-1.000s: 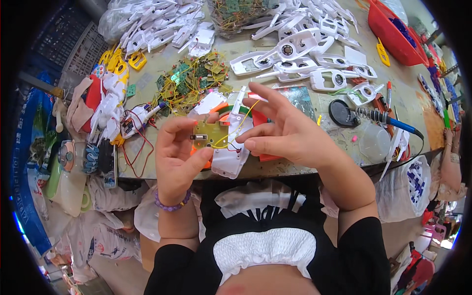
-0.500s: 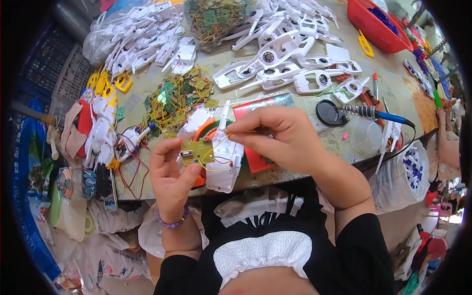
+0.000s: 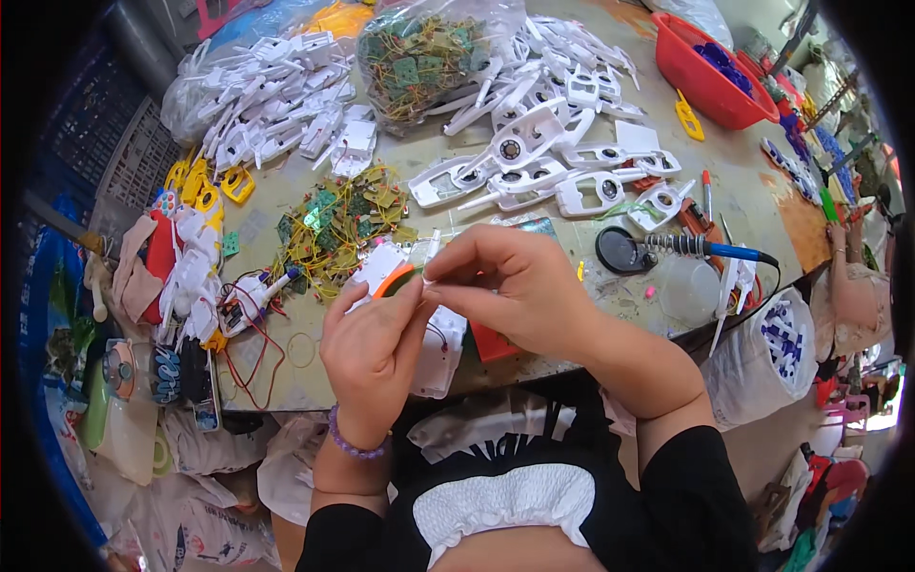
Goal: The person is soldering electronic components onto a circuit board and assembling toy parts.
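My left hand [image 3: 372,357] is closed, its thumb and fingertips drawn together. Against them my right hand [image 3: 510,286] makes a pinch, so the two hands touch at the fingertips. Whatever is between the fingers is hidden or too small to name. Just under the hands lies a white plastic casing [image 3: 440,362] with thin wires at its side, partly covered. Behind the left fingers an orange ring-shaped thing [image 3: 396,280] shows. Farther back on the table is a heap of green circuit boards with yellow wires [image 3: 343,219].
White plastic casings [image 3: 276,91] are piled at the back, beside a clear bag of circuit boards [image 3: 429,57]. To the right are a blue-handled soldering iron [image 3: 734,251], a black round dish [image 3: 621,250] and a red basin [image 3: 705,71]. Another person's arm [image 3: 841,257] is at far right.
My left hand has turned and come up to the right fingertips. The circuit board that showed in it is no longer visible, nor is the yellow wire in my right fingers.
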A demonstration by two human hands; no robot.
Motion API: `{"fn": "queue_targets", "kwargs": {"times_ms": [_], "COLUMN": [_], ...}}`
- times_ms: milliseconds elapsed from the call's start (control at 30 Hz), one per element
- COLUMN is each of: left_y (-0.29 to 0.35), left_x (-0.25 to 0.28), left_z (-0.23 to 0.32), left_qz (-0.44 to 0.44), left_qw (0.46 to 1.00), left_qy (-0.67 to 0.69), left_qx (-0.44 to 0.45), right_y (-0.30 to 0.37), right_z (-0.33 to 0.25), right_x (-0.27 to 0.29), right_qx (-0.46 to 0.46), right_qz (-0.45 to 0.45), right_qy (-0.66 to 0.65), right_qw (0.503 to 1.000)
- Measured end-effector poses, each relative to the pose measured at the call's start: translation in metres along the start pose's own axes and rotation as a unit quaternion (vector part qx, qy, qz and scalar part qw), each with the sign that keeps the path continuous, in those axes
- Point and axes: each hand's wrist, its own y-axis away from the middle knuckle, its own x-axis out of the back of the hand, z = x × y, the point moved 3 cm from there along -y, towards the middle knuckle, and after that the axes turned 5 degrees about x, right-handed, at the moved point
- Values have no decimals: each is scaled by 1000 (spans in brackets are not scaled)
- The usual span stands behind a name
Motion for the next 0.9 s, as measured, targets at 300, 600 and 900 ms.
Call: {"fn": "queue_targets", "kwargs": {"times_ms": [300, 600, 900], "left_y": [5, 15, 15], "left_x": [6, 14, 6], "left_z": [-15, -28, -14], "left_qz": [48, 58, -32], "left_qw": [991, 983, 990], "left_qy": [119, 160, 130], "left_qx": [49, 66, 50], "right_y": [-98, -82, 72], "right_z": [55, 27, -13], "right_x": [104, 70, 31], "right_qx": [-73, 157, 310], "right_qz": [-32, 13, -146], "right_qy": [659, 756, 669], "right_qw": [748, 635, 659]}}
